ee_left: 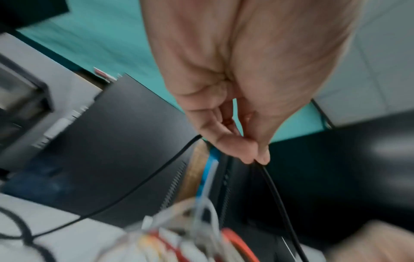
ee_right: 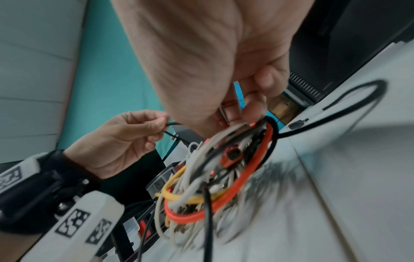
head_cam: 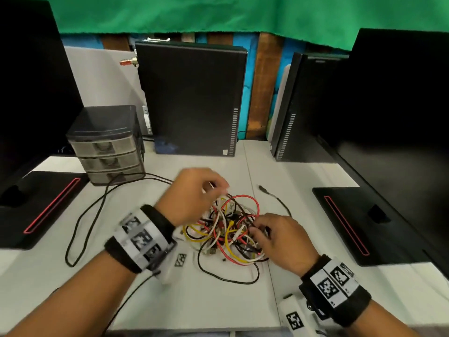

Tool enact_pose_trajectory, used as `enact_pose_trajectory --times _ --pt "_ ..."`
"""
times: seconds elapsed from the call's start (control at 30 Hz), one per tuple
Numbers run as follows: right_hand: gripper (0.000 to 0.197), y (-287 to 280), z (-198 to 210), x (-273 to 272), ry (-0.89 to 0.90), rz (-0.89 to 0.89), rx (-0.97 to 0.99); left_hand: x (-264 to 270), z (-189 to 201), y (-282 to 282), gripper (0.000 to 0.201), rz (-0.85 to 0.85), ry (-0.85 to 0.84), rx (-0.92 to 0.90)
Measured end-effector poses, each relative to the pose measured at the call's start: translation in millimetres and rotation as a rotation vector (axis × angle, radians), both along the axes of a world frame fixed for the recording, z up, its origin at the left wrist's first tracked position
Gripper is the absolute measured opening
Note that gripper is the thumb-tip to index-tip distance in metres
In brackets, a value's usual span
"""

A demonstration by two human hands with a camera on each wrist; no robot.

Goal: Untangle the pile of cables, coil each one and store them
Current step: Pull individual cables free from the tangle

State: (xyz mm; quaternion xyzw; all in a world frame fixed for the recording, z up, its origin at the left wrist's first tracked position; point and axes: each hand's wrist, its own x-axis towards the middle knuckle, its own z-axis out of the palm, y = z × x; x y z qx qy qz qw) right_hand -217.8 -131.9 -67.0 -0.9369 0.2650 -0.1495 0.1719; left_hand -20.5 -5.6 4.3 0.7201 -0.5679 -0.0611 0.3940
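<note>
On the white table (head_cam: 303,171), in front of the person, lies the pile of cables (head_cam: 230,229), not yet sorted. The left hand (head_cam: 192,195) pinches a thin black cable (ee_left: 275,191) above it; the right hand (head_cam: 281,237) grips a bunch of the tangle. I judge this the first untangling step: next, draw the black cable free, slowly. Only the wrist views show both grasps clearly.

We note smooth rubbery sheathing on the cables (head_cam: 230,227); matt white laminate bench (head_cam: 170,300); translucent smoky plastic drawer unit (head_cam: 107,144); behind it, green cloth backdrop (head_cam: 218,13), matt black tower casing (head_cam: 192,98).
</note>
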Motion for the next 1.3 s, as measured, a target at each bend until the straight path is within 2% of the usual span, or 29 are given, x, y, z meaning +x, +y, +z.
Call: enact_pose_trajectory --times 0.1,0.2,0.27,0.37,0.4,0.47,0.57,0.63,0.73,0.8,0.87,1.0,1.07,1.13,1.2,1.3 --pt "0.01 -6 0 -1 0.052 -0.032 0.021 42 27 21 0.015 0.125 0.069 -0.189" --pt "0.01 -10 -3 -3 0.122 -0.053 0.081 82 42 48 0.026 0.299 0.07 -0.345" --pt "0.011 -11 -4 -3 0.152 -0.057 0.104 105 45 65 0.026 0.455 0.089 -0.439" --pt "0.013 -11 -4 -1 0.156 -0.043 0.094 128 37 79 0.021 0.69 0.161 -0.689" --pt "0.013 -9 -4 1 0.163 -0.032 0.089 132 32 80 0.018 0.756 0.152 -0.72" --pt "0.016 -6 -6 3 0.21 -0.001 0.074 133 21 73 0.014 0.808 0.092 -0.629" --pt "0.019 -4 -10 5 0.243 0.006 0.073 110 4 51 0.021 0.667 -0.148 -0.29" --pt "0.018 -3 -10 4 0.237 -0.006 0.074 73 -7 32 0.021 0.5 -0.232 -0.159" --pt "0.017 -1 -6 3 0.209 -0.015 0.088 10 -20 6 0.025 0.145 -0.167 -0.068" --pt "0.015 1 -4 2 0.189 -0.019 0.112 -16 -34 -8 0.03 -0.076 -0.138 0.056" --pt "0.012 0 -3 2 0.175 -0.013 0.162 -29 -47 -16 0.034 -0.189 -0.153 0.209" --pt "0.012 0 -3 2 0.209 0.004 0.224 -40 -60 -18 0.032 -0.166 -0.388 0.449" --pt "0.011 1 -4 2 0.207 0.006 0.243 -42 -62 -18 0.027 -0.104 -0.502 0.489" --pt "0.014 2 -4 2 0.202 0.009 0.251 -39 -61 -18 0.026 -0.061 -0.529 0.455" --pt "0.022 3 -2 2 0.175 -0.004 0.24 -31 -57 -18 0.023 -0.031 -0.432 0.375" --pt "0.034 2 3 1 0.136 -0.031 0.182 -20 -43 -15 0.011 0.027 -0.053 0.217"
